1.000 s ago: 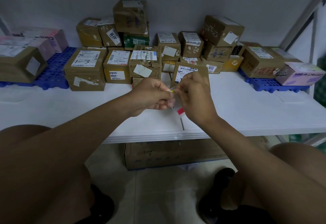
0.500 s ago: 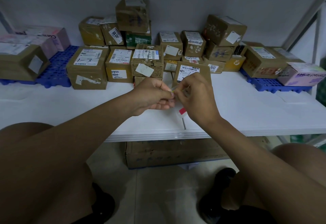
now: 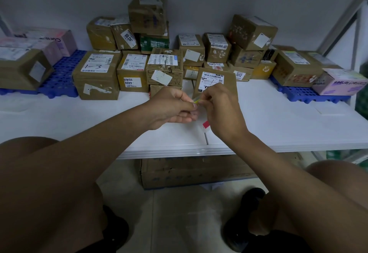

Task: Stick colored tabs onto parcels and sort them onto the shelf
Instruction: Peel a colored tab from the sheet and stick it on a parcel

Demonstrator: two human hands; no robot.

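Observation:
My left hand (image 3: 171, 107) and my right hand (image 3: 221, 109) meet above the white shelf (image 3: 278, 125). Between their fingertips they pinch a small yellow-green tab (image 3: 196, 100). A strip with a red tab (image 3: 206, 125) shows just below my right hand, near the shelf's front edge. Right behind my hands stands a brown parcel (image 3: 229, 81) with a barcode label, leaning back. Several more brown parcels are stacked behind it against the wall, among them one marked "1-3" (image 3: 97, 77).
Blue pallets (image 3: 59, 79) sit at both ends of the shelf and carry boxes; a pink "contact lenses" box (image 3: 342, 83) is at the right. A large carton (image 3: 189, 171) stands on the floor under the shelf. My knees frame the view.
Both hands stay together at the same spot; the fingers have shifted slightly around the small tab, which now shows between the fingertips.

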